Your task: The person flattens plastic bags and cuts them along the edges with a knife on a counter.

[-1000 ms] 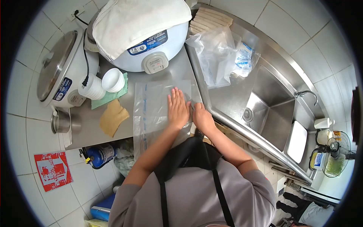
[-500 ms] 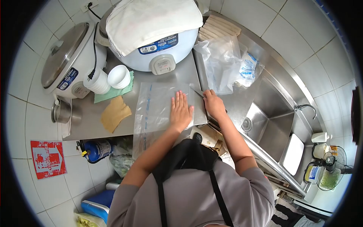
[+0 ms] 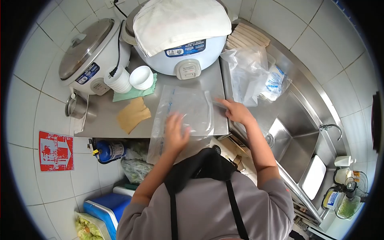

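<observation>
A clear plastic bag [image 3: 192, 106] lies flat on the steel counter, its near end hanging over the front edge. My left hand [image 3: 176, 134], blurred by motion, is over the left part of the bag with its fingers apart and nothing seen in them. To the right of the bag, my right hand [image 3: 238, 112] is closed round a knife [image 3: 219, 103], its index finger stretched along it. Only a little of the thin blade shows, pointing left toward the bag's right edge; the handle is mostly hidden by the hand.
Two rice cookers [image 3: 182, 64] stand behind, one under a white cloth [image 3: 180, 24]. White bowls [image 3: 141, 78] and a tan cloth [image 3: 134, 115] lie left of the bag. More plastic bags [image 3: 246, 72] are at the back right, beside the sink [image 3: 294, 132].
My left hand has lifted from its flat position and moved left and toward me. The bag's right edge now looks folded or curled. The whole view has shifted, with the counter appearing further right.
</observation>
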